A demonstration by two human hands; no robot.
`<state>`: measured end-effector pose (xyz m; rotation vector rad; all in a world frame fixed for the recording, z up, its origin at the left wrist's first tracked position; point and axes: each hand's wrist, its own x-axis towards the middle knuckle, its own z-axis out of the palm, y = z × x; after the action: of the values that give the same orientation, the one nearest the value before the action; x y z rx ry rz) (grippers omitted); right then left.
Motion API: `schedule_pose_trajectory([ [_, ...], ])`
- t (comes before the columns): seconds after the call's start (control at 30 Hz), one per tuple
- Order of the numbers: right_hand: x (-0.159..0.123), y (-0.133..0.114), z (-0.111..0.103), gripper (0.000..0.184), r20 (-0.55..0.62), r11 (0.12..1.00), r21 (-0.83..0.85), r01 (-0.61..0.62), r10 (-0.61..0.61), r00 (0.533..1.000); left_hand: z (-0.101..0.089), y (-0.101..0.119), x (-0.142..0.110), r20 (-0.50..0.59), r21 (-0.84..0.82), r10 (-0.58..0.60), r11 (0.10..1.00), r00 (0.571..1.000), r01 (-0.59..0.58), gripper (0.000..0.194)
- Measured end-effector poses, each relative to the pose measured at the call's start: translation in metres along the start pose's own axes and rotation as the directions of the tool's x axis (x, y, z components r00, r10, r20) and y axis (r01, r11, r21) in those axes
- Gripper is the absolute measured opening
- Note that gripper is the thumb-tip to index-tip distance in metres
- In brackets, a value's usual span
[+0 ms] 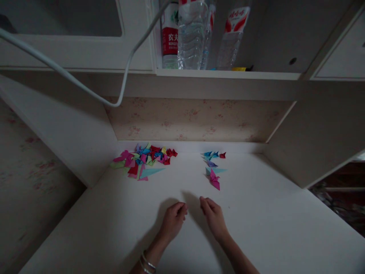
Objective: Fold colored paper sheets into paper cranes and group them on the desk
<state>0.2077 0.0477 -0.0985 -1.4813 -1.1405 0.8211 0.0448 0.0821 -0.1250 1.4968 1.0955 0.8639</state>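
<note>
The person's left hand [172,220] and right hand [213,217] are loosely clenched above the white desk [265,217]; a magenta origami crane [215,180] lies beyond the right hand, towards the back edge, while a heap of coloured folded papers [155,153] sits near the back left corner

Up toward twelve o'clock, on the shelf [228,74], I can read a red label [170,41] on the leftmost bottle [170,61]: 农夫 in white characters, with "NONGF" under it, the rest cut off by the next bottle [190,42]. The smaller line below is too tiny for me. At one o'clock, a tilted bottle [228,47] wears a red-and-white label [237,19] that looks like 娃哈哈; its smaller print blurs.
</note>
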Motion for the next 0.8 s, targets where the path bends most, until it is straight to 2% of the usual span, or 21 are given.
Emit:
schedule_pose_trajectory([
  [0.1, -0.008, 0.005, 0.03, 0.043, 0.168, 0.999, -0.041, 0.02, -0.013, 0.986, -0.003, 0.002, 0.0, 0.0, 0.051, 0.063, 0.997, 0.998, -0.062, 0.029],
  [0.2, -0.012, 0.011, 0.045, 0.041, 0.182, 0.991, -0.11, 0.077, -0.056, 0.982, -0.006, 0.004, 0.0, -0.016, 0.09, 0.14, 0.986, 0.99, -0.138, 0.023],
  [0.3, -0.016, 0.015, 0.045, 0.04, 0.164, 0.984, -0.144, 0.102, -0.078, 0.983, -0.007, 0.005, 0.0, -0.004, 0.113, 0.164, 0.98, 0.986, -0.162, 0.023],
  [0.47, -0.021, 0.014, 0.041, 0.039, 0.158, 0.991, -0.097, 0.088, -0.072, 0.985, -0.005, 0.006, -0.001, 0.028, 0.107, 0.168, 0.98, 0.985, -0.17, 0.022],
  [0.57, -0.013, 0.012, 0.035, 0.04, 0.113, 0.997, -0.069, 0.033, -0.025, 0.993, -0.004, 0.006, -0.001, 0.022, 0.092, 0.118, 0.989, 0.993, -0.119, 0.026],
  [0.63, 0.002, 0.011, 0.023, 0.04, 0.013, 0.993, -0.119, -0.003, 0.005, 1.0, -0.003, 0.004, -0.002, 0.025, 0.095, 0.07, 0.993, 0.997, -0.072, 0.03],
  [0.73, 0.031, 0.008, -0.004, 0.037, -0.155, 0.933, -0.357, -0.043, -0.014, 0.988, -0.002, 0.001, -0.002, 0.044, 0.115, 0.036, 0.993, 0.998, -0.041, 0.034],
  [0.8, 0.05, 0.005, -0.022, 0.04, -0.168, 0.828, -0.556, -0.073, -0.026, 0.985, -0.002, -0.001, -0.001, 0.055, 0.12, 0.031, 0.992, 0.998, -0.037, 0.034],
])
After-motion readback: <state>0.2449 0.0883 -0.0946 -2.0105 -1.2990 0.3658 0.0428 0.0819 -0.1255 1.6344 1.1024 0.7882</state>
